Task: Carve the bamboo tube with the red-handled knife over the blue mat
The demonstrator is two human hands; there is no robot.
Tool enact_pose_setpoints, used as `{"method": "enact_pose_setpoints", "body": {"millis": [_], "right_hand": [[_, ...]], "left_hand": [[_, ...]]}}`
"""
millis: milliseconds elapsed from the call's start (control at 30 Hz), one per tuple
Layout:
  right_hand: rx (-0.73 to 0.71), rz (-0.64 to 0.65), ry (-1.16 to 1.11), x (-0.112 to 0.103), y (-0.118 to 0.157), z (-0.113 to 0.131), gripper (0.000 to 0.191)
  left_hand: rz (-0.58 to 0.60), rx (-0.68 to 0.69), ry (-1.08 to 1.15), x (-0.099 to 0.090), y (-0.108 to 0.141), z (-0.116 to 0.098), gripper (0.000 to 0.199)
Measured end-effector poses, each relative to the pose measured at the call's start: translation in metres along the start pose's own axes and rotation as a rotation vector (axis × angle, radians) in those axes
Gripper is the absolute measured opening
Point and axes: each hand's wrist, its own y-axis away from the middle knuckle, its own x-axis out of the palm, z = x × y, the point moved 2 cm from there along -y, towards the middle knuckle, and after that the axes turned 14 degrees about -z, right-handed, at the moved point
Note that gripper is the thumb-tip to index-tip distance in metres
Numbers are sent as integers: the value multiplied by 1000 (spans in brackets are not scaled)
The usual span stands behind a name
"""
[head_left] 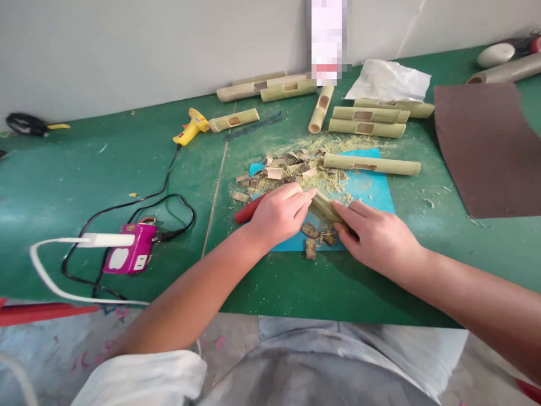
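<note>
My left hand (282,213) is closed round a tool whose red handle (248,211) sticks out on the left; its working end is hidden. The fingertips of that hand reach the end of a short bamboo tube (324,206). My right hand (374,234) grips the same tube from the right, thumb below and fingers on top. Just under it lie a few dark bamboo chips (311,248). A heap of chips and shavings (291,169) covers part of a blue sheet (372,194) beneath my hands. Behind it rests a longer bamboo tube (372,164) with a rectangular opening.
More notched bamboo tubes (367,128) lie along the back under white paper (389,80). At left are a yellow glue gun (192,127), a magenta power adapter (131,248) and loose cables. A brown sheet (486,152) lies at right on the green table.
</note>
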Motion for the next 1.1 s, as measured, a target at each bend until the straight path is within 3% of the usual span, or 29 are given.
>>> {"method": "enact_pose_setpoints", "body": {"millis": [300,500,833,1000,1100], "right_hand": [[-37,5,49,-2,1,2,37],[31,19,66,-7,-3,-1,34],[-9,24,60,-10,-10,-12,20],[52,31,-112,-3,-12,-23,26],[93,29,-282,3,-13,-31,33]], "left_hand": [[-89,-15,8,-7,5,5,21],[-153,-40,14,-10,2,11,20],[-191,-172,168,-8,0,7,18],[-139,-286,246,-11,1,3,14],[-120,-273,298,-14,3,1,12]]}}
